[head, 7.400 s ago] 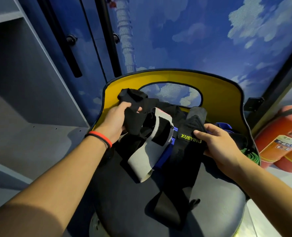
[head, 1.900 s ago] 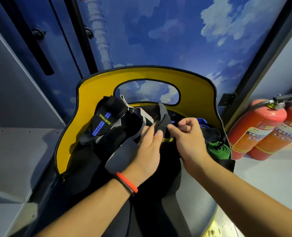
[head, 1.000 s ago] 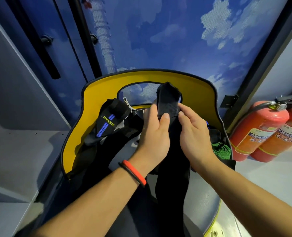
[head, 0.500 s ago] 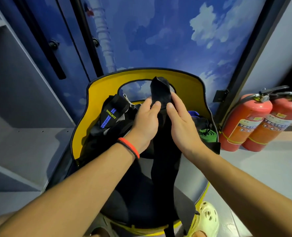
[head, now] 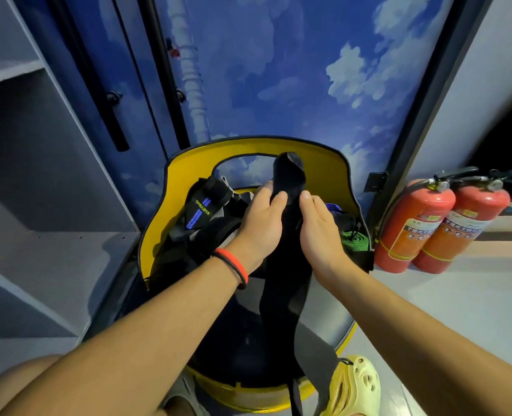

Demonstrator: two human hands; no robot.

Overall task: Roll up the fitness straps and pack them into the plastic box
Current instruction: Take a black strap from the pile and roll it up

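Left hand (head: 262, 225): thumb and fingers clamped on the black strap (head: 281, 271).
Right hand (head: 319, 235): pinching it too (folded end stands just above both thumbs).

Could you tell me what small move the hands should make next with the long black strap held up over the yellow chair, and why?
Probably fold the top end over and start a tight roll downward. Both the left hand and right hand pinch the long black fabric strap just below its upper end, while its tail hangs unrolled past the seat of the yellow-backed chair.
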